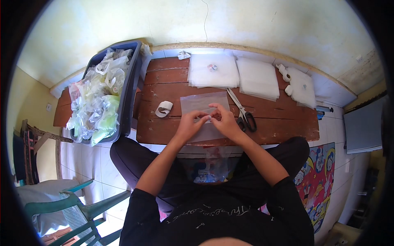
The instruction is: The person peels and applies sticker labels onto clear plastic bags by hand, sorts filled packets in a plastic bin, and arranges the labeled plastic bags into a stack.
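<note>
A clear plastic bag [199,100] lies flat on the brown wooden table, under both of my hands. My left hand [192,124] and my right hand [225,122] meet above its middle, fingertips pinched together around something small and whitish that I cannot make out. The right index finger is raised a little. To the left of the hands sits a white roll [164,108], perhaps of labels or tape, with a loose end. Scissors [241,110] with black handles lie just right of the bag, partly spread, points toward the wall.
Stacks of clear plastic sheets or bags [256,78] line the table's back edge. More white rolls [284,73] lie at the right. A dark tub [135,67] of filled plastic bags stands left. The wooden table [158,131] ends close to my knees; a green chair [88,211] is lower left.
</note>
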Tool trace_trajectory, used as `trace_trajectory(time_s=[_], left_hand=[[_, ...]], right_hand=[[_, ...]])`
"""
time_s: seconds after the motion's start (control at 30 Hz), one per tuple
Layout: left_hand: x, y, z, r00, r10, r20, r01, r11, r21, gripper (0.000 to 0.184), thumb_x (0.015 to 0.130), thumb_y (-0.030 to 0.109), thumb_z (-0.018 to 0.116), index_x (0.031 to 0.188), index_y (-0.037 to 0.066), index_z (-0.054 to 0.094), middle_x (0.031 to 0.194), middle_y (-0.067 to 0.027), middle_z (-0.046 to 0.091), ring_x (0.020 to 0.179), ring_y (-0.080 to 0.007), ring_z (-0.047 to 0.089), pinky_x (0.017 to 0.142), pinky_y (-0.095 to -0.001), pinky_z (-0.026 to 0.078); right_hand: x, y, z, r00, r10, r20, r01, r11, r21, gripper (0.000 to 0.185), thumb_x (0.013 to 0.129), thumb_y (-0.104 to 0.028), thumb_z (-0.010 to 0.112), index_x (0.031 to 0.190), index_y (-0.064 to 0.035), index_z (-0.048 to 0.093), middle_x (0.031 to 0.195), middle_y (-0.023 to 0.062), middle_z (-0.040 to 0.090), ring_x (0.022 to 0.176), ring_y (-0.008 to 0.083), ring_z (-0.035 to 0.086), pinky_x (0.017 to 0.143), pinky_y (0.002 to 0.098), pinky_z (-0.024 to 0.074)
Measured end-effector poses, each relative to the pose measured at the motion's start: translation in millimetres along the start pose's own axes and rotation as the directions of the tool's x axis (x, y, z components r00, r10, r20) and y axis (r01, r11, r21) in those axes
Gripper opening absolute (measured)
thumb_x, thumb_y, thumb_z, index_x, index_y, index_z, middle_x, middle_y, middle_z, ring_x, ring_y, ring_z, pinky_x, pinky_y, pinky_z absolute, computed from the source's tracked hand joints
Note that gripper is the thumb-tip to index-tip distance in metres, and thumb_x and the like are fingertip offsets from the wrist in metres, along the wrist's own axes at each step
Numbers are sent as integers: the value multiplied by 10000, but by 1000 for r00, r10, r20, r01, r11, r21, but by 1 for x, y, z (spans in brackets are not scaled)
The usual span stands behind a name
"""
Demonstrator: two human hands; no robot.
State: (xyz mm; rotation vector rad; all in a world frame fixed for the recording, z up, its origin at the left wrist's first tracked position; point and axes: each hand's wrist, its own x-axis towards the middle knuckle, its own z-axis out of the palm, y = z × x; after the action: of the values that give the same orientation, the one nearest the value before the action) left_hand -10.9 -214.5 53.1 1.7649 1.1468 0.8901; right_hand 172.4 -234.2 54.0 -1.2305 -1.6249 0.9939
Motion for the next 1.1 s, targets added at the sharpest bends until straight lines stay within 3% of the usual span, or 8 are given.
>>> trace_trajectory(time_s=[0.3,0.37,0.47,0.57,0.73,0.8,0.97,1.1], left_hand=[[-3,-11,8,998,-25,-61,23,999,-29,177,820,157,741,905,2,730,846,-121,717,771,-184,670,740,-297,508],[-3,-15,12,981,-175,-78,153,961,-230,183,850,160,729,916,-10,731,849,-84,722,774,-128,656,741,-272,508],[-1,-19,12,965,-256,-50,209,875,-436,196,903,164,687,965,-19,721,889,-40,703,798,-91,624,741,-240,495],[1,-18,8,965,-264,2,231,840,-491,206,917,167,672,986,-22,716,885,-41,702,798,-93,624,753,-235,490],[3,-28,12,966,-259,12,225,812,-538,222,925,184,662,1001,-17,717,844,-46,702,783,-103,634,734,-245,491],[4,-31,12,963,-269,16,233,804,-547,226,930,189,657,1012,-13,714,841,-43,700,782,-101,631,728,-243,487],[6,-39,14,947,-288,142,311,716,-625,243,945,195,636,1062,-8,701,870,-45,697,787,-100,631,707,-232,478],[10,-46,14,951,-274,143,305,758,-577,275,934,204,654,1109,-5,685,843,-32,687,773,-89,625,718,-237,486]], right_hand=[[1,-3,-3,999,41,-6,-41,999,-33,380,829,-74,690,1188,-27,576,846,115,688,741,191,684,685,317,544],[2,-2,-5,998,62,-19,-63,997,-50,332,821,-99,707,1131,-22,615,847,111,695,741,182,684,688,309,543],[3,2,-8,993,116,-31,-118,991,-68,249,814,-146,730,1018,-12,679,825,101,703,729,164,682,684,295,540],[5,13,-8,983,185,-14,-185,982,-28,210,821,-177,732,940,-7,711,778,88,705,709,145,677,670,282,532],[5,20,-5,979,203,12,-203,978,55,200,840,-170,714,927,9,713,731,61,697,668,115,659,638,261,516],[6,24,-1,975,219,23,-219,957,189,186,847,-157,704,910,18,710,734,58,696,654,102,646,619,254,508],[6,22,-2,975,219,-25,-212,964,159,172,852,-147,696,889,21,697,705,51,679,629,93,631,590,248,500],[12,29,-3,975,212,-67,-203,972,119,159,863,-135,675,864,24,672,686,48,668,605,97,628,559,249,498]])
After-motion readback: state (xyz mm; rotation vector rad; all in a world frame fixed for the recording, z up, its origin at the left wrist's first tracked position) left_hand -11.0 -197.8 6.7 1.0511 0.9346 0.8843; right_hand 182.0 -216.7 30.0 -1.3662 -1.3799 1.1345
